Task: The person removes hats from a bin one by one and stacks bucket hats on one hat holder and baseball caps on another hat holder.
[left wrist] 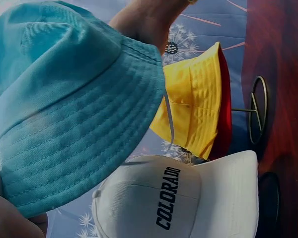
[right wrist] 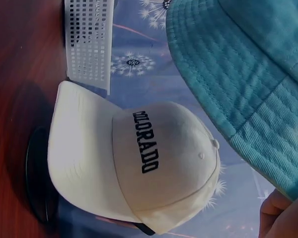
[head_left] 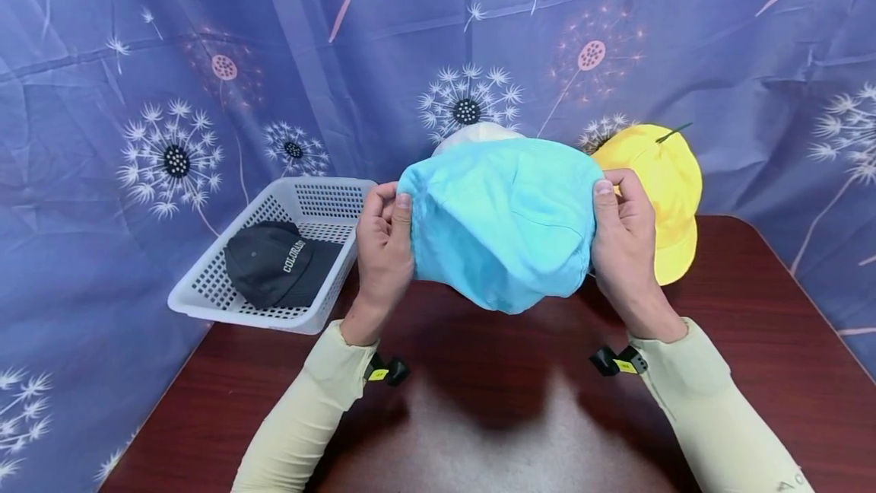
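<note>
Between my two hands a light blue bucket hat (head_left: pixel 499 219) is held up above the table. My left hand (head_left: pixel 385 246) pinches its left edge, thumb on the near side. At the opposite edge, my right hand (head_left: pixel 624 238) grips the hat the same way. Stitched rows run along the brim in both wrist views. Behind the blue hat is a white cap (right wrist: pixel 164 158) lettered COLORADO, mostly hidden in the head view. A yellow bucket hat (head_left: pixel 660 189) with a red underside (left wrist: pixel 223 109) hangs on a stand just beyond my right hand.
On the left, a white perforated basket (head_left: pixel 333 200) holds a dark COLORADO cap (head_left: pixel 263 261). The yellow hat's stand has a round wire base (left wrist: pixel 258 111); a dark round base (right wrist: pixel 37 173) shows by the white cap. A dandelion-print curtain (head_left: pixel 383 36) backs the dark red table (head_left: pixel 746 310).
</note>
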### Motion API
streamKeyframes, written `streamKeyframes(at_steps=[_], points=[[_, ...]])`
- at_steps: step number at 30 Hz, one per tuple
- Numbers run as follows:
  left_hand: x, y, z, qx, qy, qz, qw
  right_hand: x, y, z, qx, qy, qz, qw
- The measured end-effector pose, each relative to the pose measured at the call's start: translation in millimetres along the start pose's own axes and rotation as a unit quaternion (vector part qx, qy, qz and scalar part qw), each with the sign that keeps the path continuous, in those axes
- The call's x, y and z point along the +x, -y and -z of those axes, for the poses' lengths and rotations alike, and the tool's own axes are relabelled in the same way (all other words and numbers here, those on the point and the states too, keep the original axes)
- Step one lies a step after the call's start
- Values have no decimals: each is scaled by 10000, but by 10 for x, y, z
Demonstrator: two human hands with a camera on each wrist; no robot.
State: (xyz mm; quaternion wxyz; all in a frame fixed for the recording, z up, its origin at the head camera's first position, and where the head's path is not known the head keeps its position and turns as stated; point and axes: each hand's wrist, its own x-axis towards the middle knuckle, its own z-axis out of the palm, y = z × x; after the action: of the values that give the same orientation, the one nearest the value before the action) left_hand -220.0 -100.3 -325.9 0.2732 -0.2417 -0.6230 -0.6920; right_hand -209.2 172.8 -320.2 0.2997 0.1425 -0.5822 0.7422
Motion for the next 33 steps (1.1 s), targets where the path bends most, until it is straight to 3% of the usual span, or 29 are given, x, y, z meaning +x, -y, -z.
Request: streamKeyframes(at_steps=[7, 17, 22, 28, 33], points=[[55, 55, -115, -110, 168, -141, 9997, 63, 35, 59, 61, -137, 249, 9996], [138, 206, -366, -55, 14, 20, 10000, 165, 66, 127, 208, -544, 211, 9981], [254, 238, -550, -24, -20, 106, 9999, 276, 89, 252, -23, -746, 78, 9972], [446, 254, -804, 175, -70, 420, 9989, 494, 177, 407, -555, -1022, -133, 9931], [631, 279, -1013, 190, -58, 681, 9975, 667, 249, 528, -684, -1254, -258, 9894]])
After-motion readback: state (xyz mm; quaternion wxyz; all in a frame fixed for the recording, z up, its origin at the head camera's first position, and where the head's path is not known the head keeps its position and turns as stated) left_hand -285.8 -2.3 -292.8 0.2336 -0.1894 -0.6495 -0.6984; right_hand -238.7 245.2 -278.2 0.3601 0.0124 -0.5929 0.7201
